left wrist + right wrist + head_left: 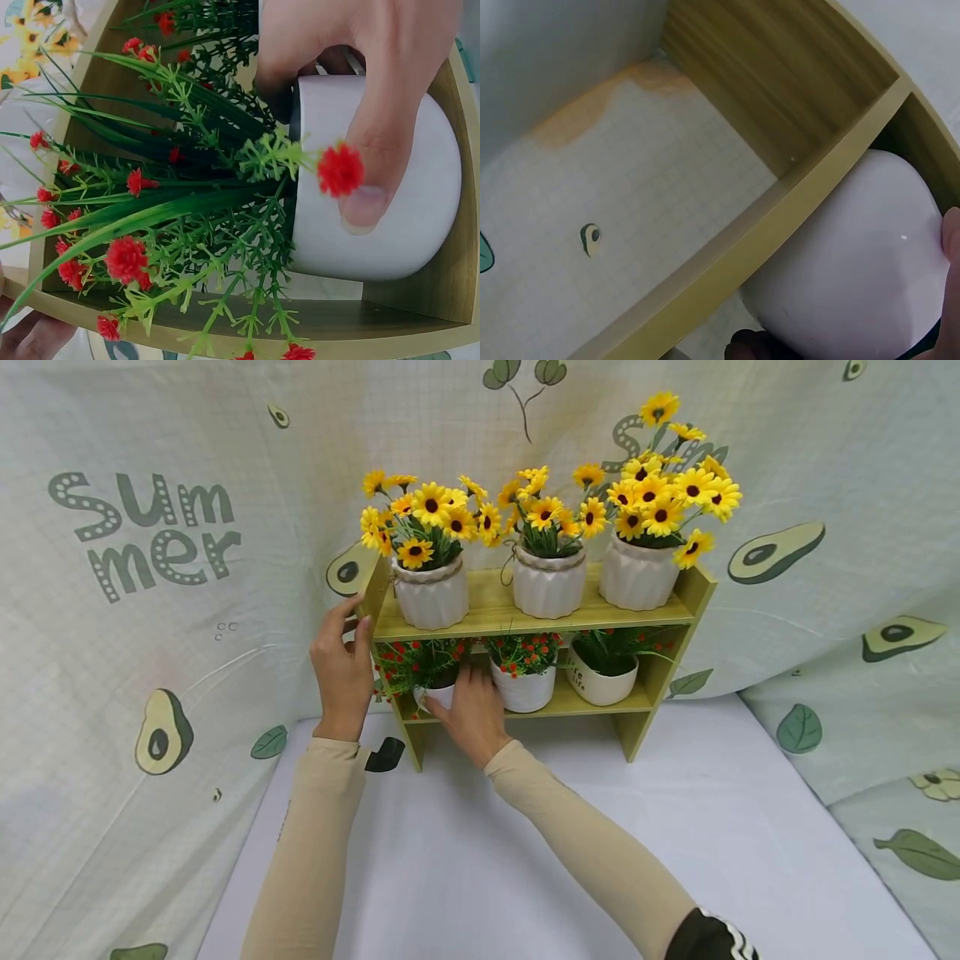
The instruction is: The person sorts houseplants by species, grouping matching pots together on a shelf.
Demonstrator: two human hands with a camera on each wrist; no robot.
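- The small white pot (437, 696) of red flowers is sitting at the left end of the lower shelf (585, 703), tight under the upper shelf (495, 610); pulled out carelessly, its sprigs are likely catching on that board or brushing the middle pot (524, 687).
- The right hand (472, 714) is curling its fingers and thumb round the pot.
- The left hand (341, 664) is gripping the rack's upper left corner, bracing it; slackening could be letting the rack slide on the bench (675, 827).

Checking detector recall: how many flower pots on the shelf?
6. Top shelf: sunflower pots left, middle, right. Lower shelf: red-flower pots left, middle, right green one. None seem hidden.
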